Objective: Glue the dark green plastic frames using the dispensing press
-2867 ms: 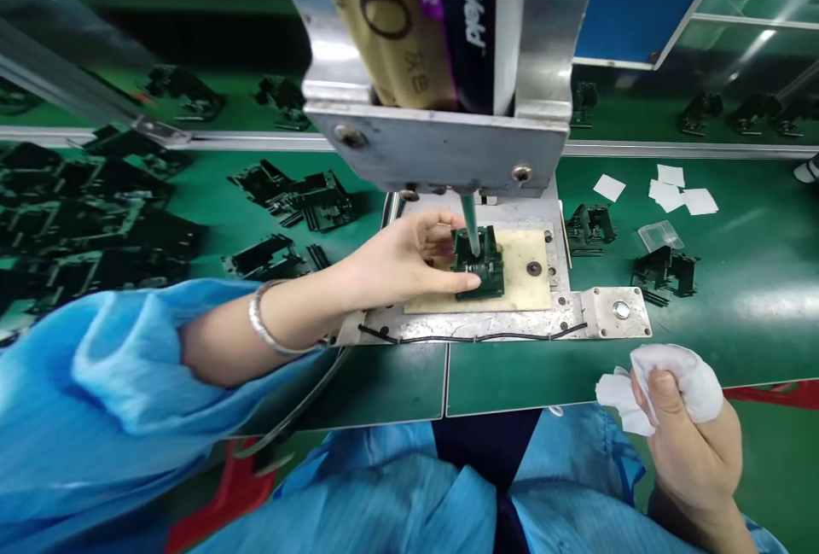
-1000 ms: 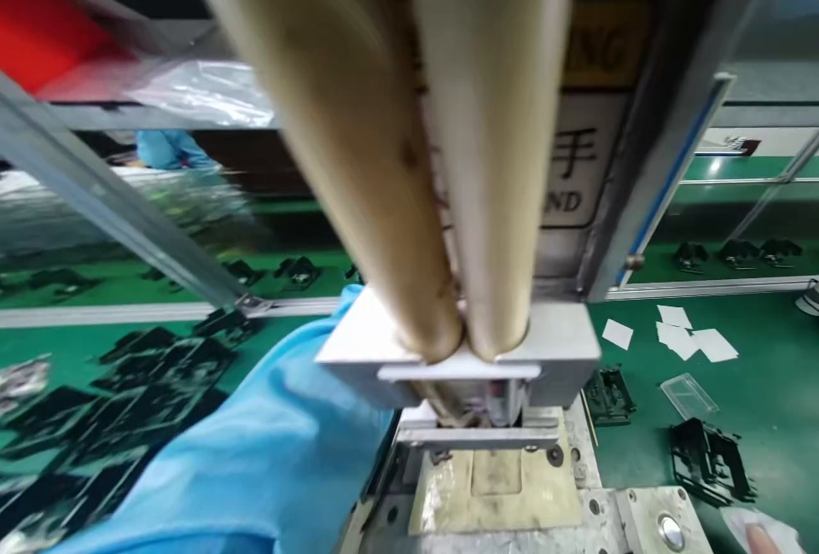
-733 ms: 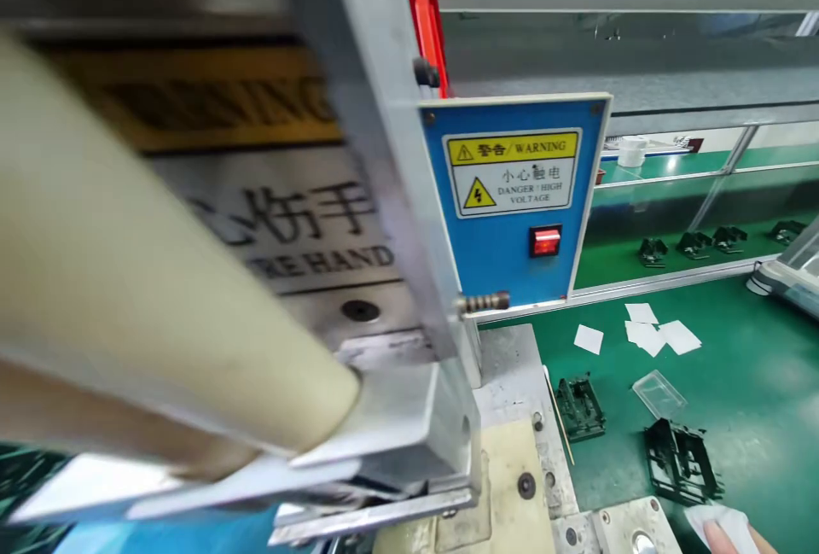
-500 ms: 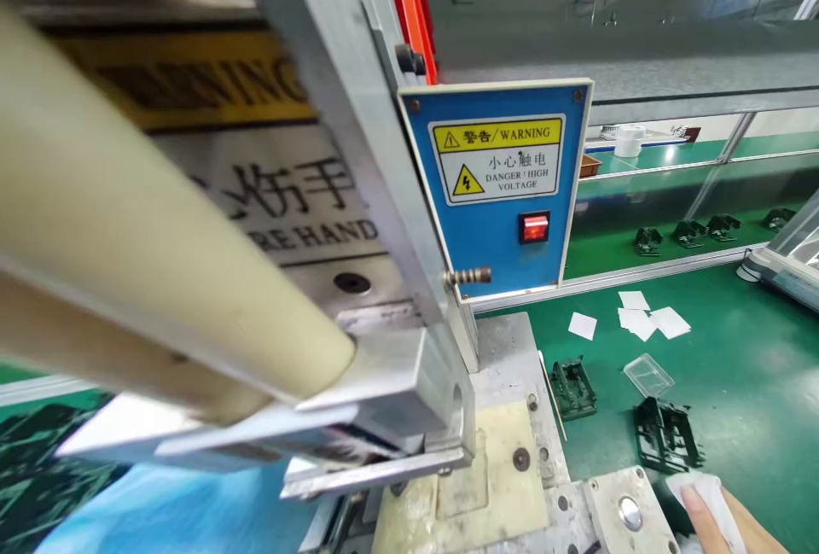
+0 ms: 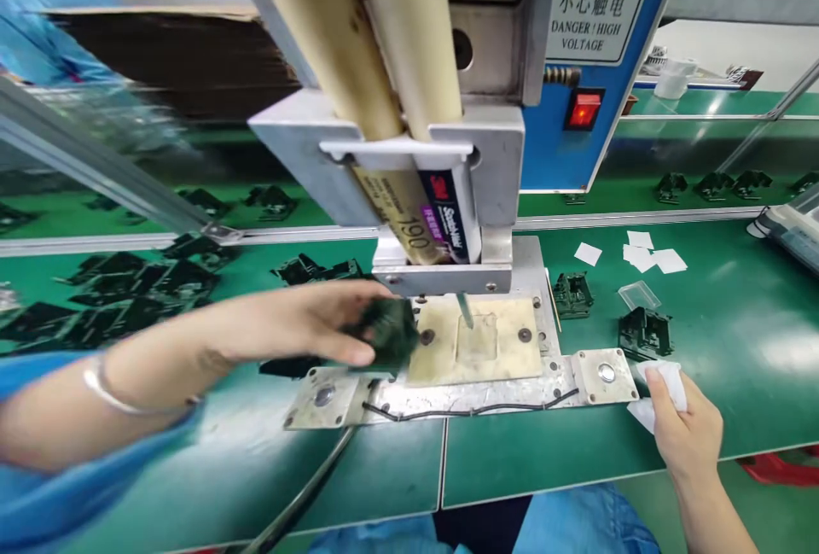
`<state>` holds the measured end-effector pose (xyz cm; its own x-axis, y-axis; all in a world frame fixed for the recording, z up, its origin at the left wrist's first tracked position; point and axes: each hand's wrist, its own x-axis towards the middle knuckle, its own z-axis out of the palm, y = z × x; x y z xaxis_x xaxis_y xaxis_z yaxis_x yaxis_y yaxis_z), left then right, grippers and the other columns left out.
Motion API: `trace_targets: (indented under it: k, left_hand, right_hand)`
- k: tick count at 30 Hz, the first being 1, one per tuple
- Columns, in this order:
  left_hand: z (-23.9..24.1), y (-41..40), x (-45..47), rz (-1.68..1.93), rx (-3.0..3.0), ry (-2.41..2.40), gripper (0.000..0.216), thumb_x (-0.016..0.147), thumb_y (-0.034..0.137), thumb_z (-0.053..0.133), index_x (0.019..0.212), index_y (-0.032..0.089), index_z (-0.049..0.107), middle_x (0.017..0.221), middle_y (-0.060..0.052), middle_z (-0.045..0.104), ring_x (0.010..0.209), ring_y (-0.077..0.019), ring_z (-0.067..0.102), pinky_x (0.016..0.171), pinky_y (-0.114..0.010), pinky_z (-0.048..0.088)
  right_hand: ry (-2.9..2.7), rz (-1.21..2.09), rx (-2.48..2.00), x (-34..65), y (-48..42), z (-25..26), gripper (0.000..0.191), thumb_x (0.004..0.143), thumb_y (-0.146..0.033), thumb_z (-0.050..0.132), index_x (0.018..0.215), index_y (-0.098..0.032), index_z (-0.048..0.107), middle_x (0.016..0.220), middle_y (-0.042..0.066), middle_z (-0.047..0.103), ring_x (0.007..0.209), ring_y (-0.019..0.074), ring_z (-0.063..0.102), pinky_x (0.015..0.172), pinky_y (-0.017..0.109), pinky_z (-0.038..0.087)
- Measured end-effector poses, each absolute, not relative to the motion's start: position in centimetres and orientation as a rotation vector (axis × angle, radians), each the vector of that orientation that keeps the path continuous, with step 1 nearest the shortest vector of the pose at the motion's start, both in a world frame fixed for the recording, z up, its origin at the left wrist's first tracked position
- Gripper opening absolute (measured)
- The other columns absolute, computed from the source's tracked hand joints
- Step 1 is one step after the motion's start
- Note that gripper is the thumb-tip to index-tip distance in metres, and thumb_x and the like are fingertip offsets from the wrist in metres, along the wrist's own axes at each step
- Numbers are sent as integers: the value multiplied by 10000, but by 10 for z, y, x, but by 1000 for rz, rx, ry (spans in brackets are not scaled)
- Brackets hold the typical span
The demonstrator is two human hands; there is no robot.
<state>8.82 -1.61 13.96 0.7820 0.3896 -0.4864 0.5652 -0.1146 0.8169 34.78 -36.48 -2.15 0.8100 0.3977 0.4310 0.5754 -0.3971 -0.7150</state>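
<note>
My left hand [image 5: 320, 323] is closed on a dark plastic part [image 5: 387, 334], blurred by motion. It is held at the left end of the cream fixture plate [image 5: 441, 353] under the dispensing machine. Over the plate, a nozzle [image 5: 465, 311] points down from a glue cartridge [image 5: 426, 217] labelled 3M Scotch-Weld. On the right, my right hand [image 5: 688, 422] pinches a crumpled white wipe [image 5: 669, 379]. The wipe is beside the right push button [image 5: 606, 372], just below a black plastic bracket [image 5: 643, 332].
Many dark plastic parts [image 5: 137, 285] lie heaped on the green table at left. White square sheets [image 5: 669, 261], a clear small tray [image 5: 640, 295] and another dark part [image 5: 572, 294] lie at right. A blue control box [image 5: 595, 127] with a lit red switch hangs behind.
The view has swung left and down, bringing my left hand with the dark part into sight. My right hand still holds the white wipe near the right button.
</note>
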Motion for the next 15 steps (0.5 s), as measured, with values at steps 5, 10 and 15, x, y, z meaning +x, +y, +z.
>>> trace_targets:
  k: [5,10,15]
  left_hand:
    - [106,-59,114,-398,1496,589,656,645,374,831,1201,163,552,1103,-65,674,1092,-244,626,917,-333,514]
    - [91,-61,147,-220,1576,539,520,624,343,849,1016,168,556,1028,-71,679,1003,-238,656,954,-411,519]
    - [77,-61,150,-14,1869,578,612,633,422,831,1099,188,510,999,-59,641,912,-232,653,870,-443,566]
  right_hand:
    - [-705,-251,-2000,349,-366,-26,424,925,-519,584,707,-169,683,635,29,608,572,176,555,561,264,399]
    - [-694,-236,-1976,348,-365,-25,448,923,-515,586,640,-172,639,585,12,549,529,157,505,537,265,377]
    - [-605,-182,-1998,348,-363,-24,468,889,-573,584,654,-173,650,603,27,571,560,179,526,571,289,402]
